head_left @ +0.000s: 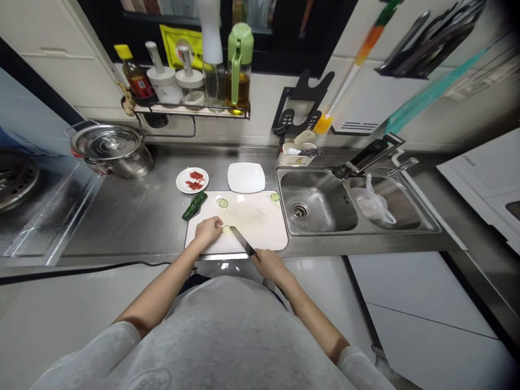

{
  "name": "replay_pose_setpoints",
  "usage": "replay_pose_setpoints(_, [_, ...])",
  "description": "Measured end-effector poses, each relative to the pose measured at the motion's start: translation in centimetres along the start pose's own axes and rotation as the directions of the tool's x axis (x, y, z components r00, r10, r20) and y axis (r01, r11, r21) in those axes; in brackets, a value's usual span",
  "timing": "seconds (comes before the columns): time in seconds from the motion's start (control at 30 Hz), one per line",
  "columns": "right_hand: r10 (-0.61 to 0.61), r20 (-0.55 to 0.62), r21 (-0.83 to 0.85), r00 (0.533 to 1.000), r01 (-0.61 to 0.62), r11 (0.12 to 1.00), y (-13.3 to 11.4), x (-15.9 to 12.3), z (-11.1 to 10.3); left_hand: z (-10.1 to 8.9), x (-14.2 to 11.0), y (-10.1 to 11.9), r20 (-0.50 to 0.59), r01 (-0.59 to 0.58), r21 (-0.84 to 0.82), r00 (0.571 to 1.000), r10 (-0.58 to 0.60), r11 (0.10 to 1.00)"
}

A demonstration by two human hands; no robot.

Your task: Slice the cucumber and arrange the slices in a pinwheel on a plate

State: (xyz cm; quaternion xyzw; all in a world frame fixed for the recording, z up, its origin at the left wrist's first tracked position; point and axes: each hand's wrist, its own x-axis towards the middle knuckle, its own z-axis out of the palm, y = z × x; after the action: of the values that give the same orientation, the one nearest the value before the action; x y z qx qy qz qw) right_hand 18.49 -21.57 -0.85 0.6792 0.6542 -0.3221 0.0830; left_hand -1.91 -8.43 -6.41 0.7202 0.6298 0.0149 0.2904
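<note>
My left hand [208, 229] rests curled on a white cutting board [260, 222], its fingers pressed on a small piece of cucumber [226, 229]. My right hand [267, 264] grips the handle of a knife [242, 241], whose blade lies against that piece. Two cucumber slices [222, 202] lie at the board's far side and another slice [275, 197] at its far right corner. A green cucumber chunk [194, 206] lies on the counter just left of the board.
Behind the board stand a small plate of chopped red chilli [192, 180] and an empty white square plate [246, 177]. A double steel sink [320, 203] is to the right, a steel pot [109, 146] to the left, and a rack of bottles [190, 81] on the wall.
</note>
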Motion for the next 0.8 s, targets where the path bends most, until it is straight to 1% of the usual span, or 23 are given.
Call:
replay_pose_setpoints(0.1, [0.003,0.017,-0.023,1.0,-0.003,1.0,-0.2,0.1,0.3,-0.1,0.1,0.1,-0.012,-0.028,0.045,1.0,0.029,0.999])
replay_pose_setpoints(0.27, [-0.004,0.036,-0.048,0.999,0.006,0.999,-0.2,0.5,0.5,0.4,0.3,0.4,-0.021,-0.063,0.067,0.998,0.065,0.996])
replay_pose_setpoints(0.43, [0.011,0.067,-0.088,0.998,-0.005,0.996,-0.3,0.9,0.5,0.6,0.3,0.4,-0.032,-0.061,0.062,0.997,0.063,0.996])
replay_pose_setpoints(0.67, [0.005,0.1,-0.13,0.995,0.008,0.992,-1.1,1.5,0.1,0.7,0.4,0.4,-0.027,-0.054,0.029,0.998,0.055,0.998])
replay_pose_setpoints(0.8, [0.004,0.091,-0.143,0.996,0.009,0.99,-1.6,1.8,0.0,0.7,0.4,0.3,-0.018,-0.049,0.007,0.999,0.05,0.999])
